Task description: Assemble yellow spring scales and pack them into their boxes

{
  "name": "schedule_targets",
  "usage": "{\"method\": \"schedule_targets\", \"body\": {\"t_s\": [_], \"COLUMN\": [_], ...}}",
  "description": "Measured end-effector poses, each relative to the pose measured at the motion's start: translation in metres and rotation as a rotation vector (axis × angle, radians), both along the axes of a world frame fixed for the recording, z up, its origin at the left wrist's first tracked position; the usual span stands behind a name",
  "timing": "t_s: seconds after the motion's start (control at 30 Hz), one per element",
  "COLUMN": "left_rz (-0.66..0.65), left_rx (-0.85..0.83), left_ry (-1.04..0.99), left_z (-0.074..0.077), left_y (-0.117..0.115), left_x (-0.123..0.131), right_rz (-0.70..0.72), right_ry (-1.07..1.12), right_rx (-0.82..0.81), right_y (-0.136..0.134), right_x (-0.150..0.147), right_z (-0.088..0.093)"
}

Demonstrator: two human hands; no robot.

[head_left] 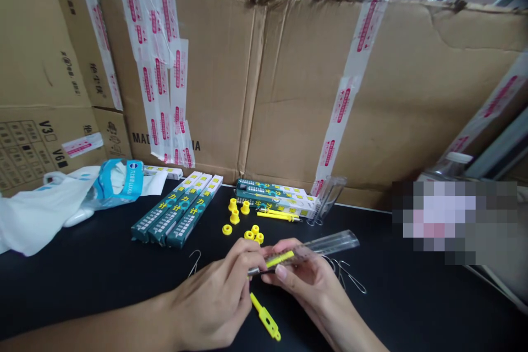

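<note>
My right hand (307,278) is closed around a clear plastic tube (340,240), which tilts up to the right. A yellow rod (281,258) shows at the tube's near end, with a silver metal piece (253,271) at its lower left. The fingers of my left hand (220,291) pinch this silver end; their exact grip is partly hidden. Just below the hands, a flat yellow plastic piece (267,319) with a slot lies on the black table. Metal wire hooks (350,276) rest beside my right hand, and another wire hook (193,263) lies beyond my left wrist.
Yellow caps and rings (234,216) and yellow rods (279,214) lie beyond my hands. Green-and-white boxes (177,212) stand to the left, more boxes (274,198) behind. Clear tubes (330,198) lean near the cardboard wall (289,93). A white plastic bag (45,209) is far left.
</note>
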State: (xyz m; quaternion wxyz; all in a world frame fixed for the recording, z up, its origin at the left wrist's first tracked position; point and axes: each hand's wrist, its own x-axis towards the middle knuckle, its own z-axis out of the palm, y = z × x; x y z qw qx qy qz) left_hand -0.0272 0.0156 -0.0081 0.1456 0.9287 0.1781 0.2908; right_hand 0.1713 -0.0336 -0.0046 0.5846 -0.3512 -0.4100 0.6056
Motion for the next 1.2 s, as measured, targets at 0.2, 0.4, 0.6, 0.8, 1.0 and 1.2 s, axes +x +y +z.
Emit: {"method": "schedule_targets", "body": {"t_s": [0.2, 0.4, 0.6, 0.8, 1.0, 1.2], "left_rz": [0.030, -0.001, 0.125, 0.218, 0.232, 0.232], "left_rx": [-0.059, -0.121, -0.082, -0.102, -0.052, 0.175], "left_ry": [-0.029, -0.117, -0.143, -0.074, -0.055, -0.135], "left_z": [-0.008, -0.017, -0.014, -0.007, -0.003, 0.002], "left_y": [0.003, 0.006, 0.006, 0.007, 0.007, 0.005], "left_x": [-0.001, 0.002, 0.005, 0.006, 0.006, 0.002], "right_rz": [-0.028, 0.012, 0.092, 0.105, 0.058, -0.088], "right_ry": [-0.019, 0.015, 0.008, -0.051, -0.042, -0.018], "right_rx": [-0.018, -0.023, -0.001, 0.032, 0.053, -0.006], "right_y": [0.000, 0.001, 0.000, 0.001, 0.000, 0.000], "right_x": [0.002, 0.003, 0.001, 0.000, -0.001, 0.006], "right_z": [0.001, 0.001, 0.001, -0.002, -0.003, 0.001]}}
